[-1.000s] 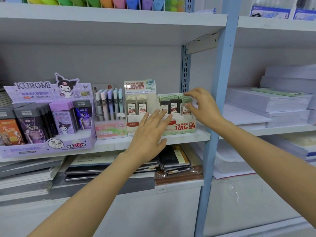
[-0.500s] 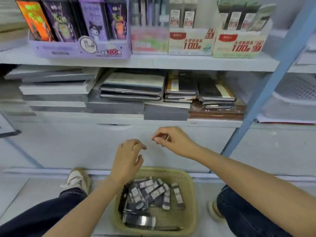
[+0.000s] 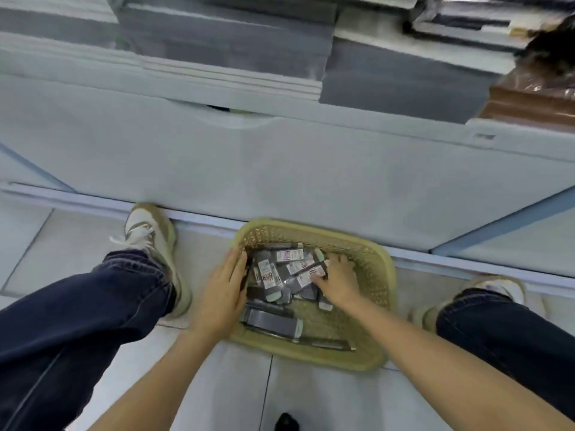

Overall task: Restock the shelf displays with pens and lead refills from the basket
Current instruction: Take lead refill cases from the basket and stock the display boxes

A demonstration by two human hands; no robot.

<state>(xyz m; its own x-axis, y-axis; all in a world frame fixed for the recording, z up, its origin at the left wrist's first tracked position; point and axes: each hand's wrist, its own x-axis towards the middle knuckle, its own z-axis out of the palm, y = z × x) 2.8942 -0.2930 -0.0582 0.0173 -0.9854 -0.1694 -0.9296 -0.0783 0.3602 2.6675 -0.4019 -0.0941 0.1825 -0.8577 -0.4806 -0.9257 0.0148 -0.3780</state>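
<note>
Right hand (image 3: 334, 279) down in basket (image 3: 378, 275), fingers curled round lead refills (image 3: 269, 276) at pile's right edge. Left hand (image 3: 225, 290) flat, straight-fingered, against pile's left. Pile between hands; long axes mixed.

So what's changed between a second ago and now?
Both hands came down from the shelf display to the basket on the floor. The left hand now lies flat against the pile of lead refill packs, and the right hand has its fingers curled among them; whether it grips one is unclear. The head tipped down too. The basket stayed put, packs in it.
</note>
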